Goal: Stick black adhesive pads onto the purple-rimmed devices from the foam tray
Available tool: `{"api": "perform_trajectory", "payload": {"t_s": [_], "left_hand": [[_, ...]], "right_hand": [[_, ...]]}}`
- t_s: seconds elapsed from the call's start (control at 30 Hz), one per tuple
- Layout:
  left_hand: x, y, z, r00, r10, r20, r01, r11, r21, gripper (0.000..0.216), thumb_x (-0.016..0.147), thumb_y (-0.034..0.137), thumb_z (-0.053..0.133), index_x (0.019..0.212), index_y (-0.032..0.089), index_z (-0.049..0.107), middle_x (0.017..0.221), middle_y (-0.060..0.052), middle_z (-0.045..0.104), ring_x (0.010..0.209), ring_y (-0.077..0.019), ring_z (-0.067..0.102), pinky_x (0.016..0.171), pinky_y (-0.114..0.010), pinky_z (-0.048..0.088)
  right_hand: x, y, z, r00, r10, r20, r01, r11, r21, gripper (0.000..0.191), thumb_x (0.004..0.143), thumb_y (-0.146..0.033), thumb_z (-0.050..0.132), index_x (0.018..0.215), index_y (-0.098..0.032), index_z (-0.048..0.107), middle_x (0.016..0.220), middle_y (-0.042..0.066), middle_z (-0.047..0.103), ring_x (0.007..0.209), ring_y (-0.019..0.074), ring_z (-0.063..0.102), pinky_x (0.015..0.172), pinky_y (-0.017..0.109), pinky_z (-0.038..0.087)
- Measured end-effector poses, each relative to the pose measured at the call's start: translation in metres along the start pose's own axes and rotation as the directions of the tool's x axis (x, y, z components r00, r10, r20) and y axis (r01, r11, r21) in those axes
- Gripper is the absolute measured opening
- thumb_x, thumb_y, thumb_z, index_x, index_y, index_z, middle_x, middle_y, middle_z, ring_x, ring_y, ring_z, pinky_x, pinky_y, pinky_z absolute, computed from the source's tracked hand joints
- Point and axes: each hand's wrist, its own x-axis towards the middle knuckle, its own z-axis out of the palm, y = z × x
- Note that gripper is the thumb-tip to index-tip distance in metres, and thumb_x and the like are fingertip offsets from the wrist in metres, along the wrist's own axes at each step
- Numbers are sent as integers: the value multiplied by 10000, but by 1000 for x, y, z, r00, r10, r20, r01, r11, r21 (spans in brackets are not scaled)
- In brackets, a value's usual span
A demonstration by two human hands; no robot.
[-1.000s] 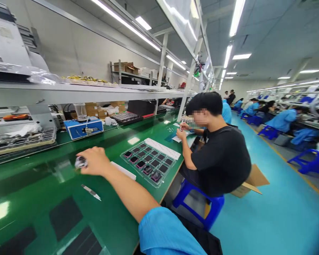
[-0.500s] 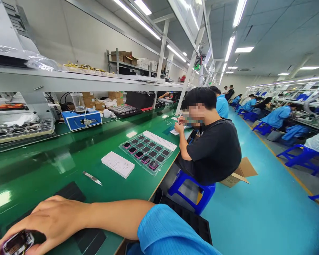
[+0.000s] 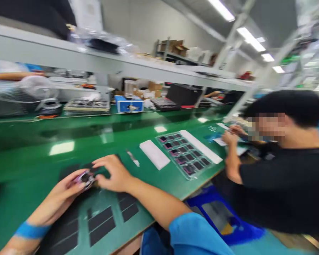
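My left hand [image 3: 65,189], with a blue band at its wrist, is closed around a small purple-framed smartwatch body [image 3: 86,179]. The inner parts of this piece seem to face up, though motion blurs them. Just to its right, my right hand [image 3: 114,173] has thumb and forefinger apart, curved toward the piece; I see nothing between them. Both hands are above a dark mat [image 3: 69,171] on the green bench. Beyond my right hand lie tweezers [image 3: 133,158] and a white block [image 3: 154,154].
A clear tray [image 3: 194,176] holds several dark square screens, some purple-framed. Dark rectangular strips [image 3: 102,225] lie near the front edge. A blue box [image 3: 129,104] stands at the back under a shelf [image 3: 154,67]. A co-worker in black [image 3: 284,184] sits at the right beside a blue stool [image 3: 228,230].
The view has swung left, so the bench things sit further right. Both hands now show with the smartwatch body between them; earlier it was at the lower left corner. My right fingers are apart beside it.
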Motion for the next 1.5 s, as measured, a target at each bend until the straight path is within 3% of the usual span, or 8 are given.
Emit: {"api": "perform_trajectory", "payload": {"t_s": [0.1,0.23,0.47,0.7,1.3,1.5], "left_hand": [[2,-9,-14,986,101,136,-83,988,-133,538,566,178,817,1061,221,608,980,-30,698,860,-166,650,799,-256,504],[7,-13,-21,950,202,237,-141,958,-248,574,596,119,792,1096,235,535,936,-16,673,827,-139,646,744,-224,501],[5,-13,-20,932,223,287,-135,945,-297,526,615,86,775,1050,218,512,861,8,649,731,-105,624,635,-177,485],[7,-14,-21,923,244,297,-154,943,-294,526,608,60,771,1033,215,504,870,13,655,731,-100,623,627,-173,487],[9,-21,-18,957,183,225,-122,958,-259,506,609,118,788,1023,214,513,882,15,626,714,-91,611,631,-185,507],[10,-20,-17,982,117,146,-83,972,-222,472,629,129,776,1005,210,504,885,16,641,747,-103,631,694,-222,529]], "right_hand": [[0,0,1,988,94,-125,-78,989,129,159,804,-173,568,954,-227,574,1060,50,648,1059,185,563,950,389,413],[1,-1,8,995,53,-86,-33,977,212,61,810,-187,601,846,-234,616,1008,44,645,997,196,571,909,401,429],[-4,-8,23,999,33,-22,-29,983,181,40,811,-215,625,829,-246,643,987,42,644,969,205,570,891,415,443],[-4,-6,26,998,49,-34,-41,980,197,32,803,-217,642,816,-245,648,965,35,647,955,196,583,894,403,446],[-5,1,25,997,75,9,-76,988,134,45,788,-196,647,779,-231,620,1018,48,617,1007,211,531,907,412,425],[0,-10,17,995,56,86,-51,997,-56,45,849,-186,544,841,-205,584,1050,82,573,1043,219,500,914,408,405]]}}
